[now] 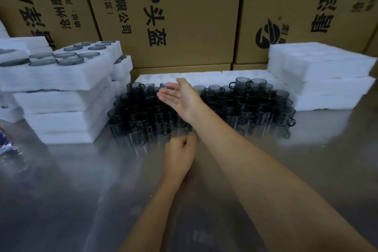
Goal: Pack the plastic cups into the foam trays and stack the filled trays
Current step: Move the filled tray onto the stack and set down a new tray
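Note:
Several dark smoky plastic cups (pixel 263 106) with handles stand stacked in a heap at the middle of the steel table. My right hand (pixel 180 97) hovers above the heap's left half, palm turned up, fingers straight, holding nothing. My left hand (pixel 180 153) rests on the table just in front of the heap, fingers curled; I cannot see anything in it. On the left stands a stack of white foam trays (pixel 61 96); the top tray (pixel 55 73) is filled with cups. Empty foam trays (pixel 321 65) are piled on the right.
Another white foam tray (pixel 204 77) lies behind the cup heap. Large cardboard boxes (pixel 184 16) with printed black text wall off the back. A blue and white package (pixel 6 141) shows at the left edge. The shiny table (pixel 81 190) stretches toward me.

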The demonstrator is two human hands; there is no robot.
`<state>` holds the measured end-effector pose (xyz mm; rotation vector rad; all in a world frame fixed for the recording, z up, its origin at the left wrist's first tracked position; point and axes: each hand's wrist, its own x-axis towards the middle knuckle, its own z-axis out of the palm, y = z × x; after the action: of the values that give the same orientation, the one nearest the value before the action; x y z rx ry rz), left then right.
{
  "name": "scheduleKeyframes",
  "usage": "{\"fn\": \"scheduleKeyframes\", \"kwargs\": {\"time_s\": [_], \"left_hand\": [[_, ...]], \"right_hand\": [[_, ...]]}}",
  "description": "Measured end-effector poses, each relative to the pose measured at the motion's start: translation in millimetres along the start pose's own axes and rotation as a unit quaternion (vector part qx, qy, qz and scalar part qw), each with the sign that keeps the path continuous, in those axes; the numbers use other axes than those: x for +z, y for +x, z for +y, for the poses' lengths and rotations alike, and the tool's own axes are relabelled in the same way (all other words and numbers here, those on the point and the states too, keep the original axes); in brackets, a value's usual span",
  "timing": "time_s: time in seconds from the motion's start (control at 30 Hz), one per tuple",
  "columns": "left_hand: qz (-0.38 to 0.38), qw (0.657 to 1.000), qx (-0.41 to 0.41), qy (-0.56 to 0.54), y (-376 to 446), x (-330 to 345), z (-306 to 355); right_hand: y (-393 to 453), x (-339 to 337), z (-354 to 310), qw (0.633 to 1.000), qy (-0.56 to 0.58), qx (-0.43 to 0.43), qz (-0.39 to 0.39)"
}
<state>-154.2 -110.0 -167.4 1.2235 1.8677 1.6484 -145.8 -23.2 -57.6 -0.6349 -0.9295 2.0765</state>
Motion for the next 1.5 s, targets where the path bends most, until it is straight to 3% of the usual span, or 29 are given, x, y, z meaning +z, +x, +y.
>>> {"fn": "scheduleKeyframes", "kwargs": {"time_s": [0.17, 0.33, 0.47, 0.53, 0.63, 0.73, 0.87, 1.07, 1.2, 1.37, 1.5], "left_hand": [[-0.029, 0.995, -0.083, -0.053, -12.9, 29.7, 8.6], [-0.035, 0.997, -0.066, -0.024, -18.8, 63.1, 15.4], [0.007, 0.997, -0.080, -0.014, -12.6, 90.2, 24.6], [0.032, 0.995, -0.091, -0.026, -6.9, 101.6, 25.7], [0.043, 0.995, -0.089, -0.032, -1.2, 112.4, 25.0], [0.036, 0.997, -0.067, -0.017, 2.4, 117.5, 23.3], [0.033, 0.998, -0.058, -0.009, 6.6, 119.4, 21.3], [0.026, 0.998, -0.059, -0.018, 6.3, 118.4, 19.6], [0.020, 0.997, -0.064, -0.029, 5.6, 117.3, 21.0], [0.003, 0.994, -0.071, -0.079, 1.9, 112.6, 23.3], [-0.094, 0.980, -0.111, -0.138, 1.3, 96.7, 31.3]], "right_hand": [[-30.1, -89.4, -49.0, 0.986, 0.014, -0.092, 0.141], [-50.8, -154.1, -108.2, 0.963, 0.001, -0.141, 0.229], [-60.7, -187.2, -155.6, 0.922, -0.114, -0.201, 0.309], [-62.5, -208.6, -174.4, 0.841, -0.298, -0.253, 0.373], [-60.9, -239.3, -198.8, 0.658, -0.571, -0.311, 0.381], [-45.8, -262.9, -223.3, 0.581, -0.697, -0.243, 0.343], [-29.8, -277.1, -245.3, 0.576, -0.752, -0.109, 0.300], [-23.2, -283.3, -247.9, 0.533, -0.776, -0.102, 0.321], [-36.4, -282.3, -235.9, 0.535, -0.749, -0.174, 0.349], [-77.8, -247.5, -201.1, 0.517, -0.750, -0.304, 0.281], [-124.3, -199.5, -153.9, 0.475, -0.791, -0.333, 0.195]]}}
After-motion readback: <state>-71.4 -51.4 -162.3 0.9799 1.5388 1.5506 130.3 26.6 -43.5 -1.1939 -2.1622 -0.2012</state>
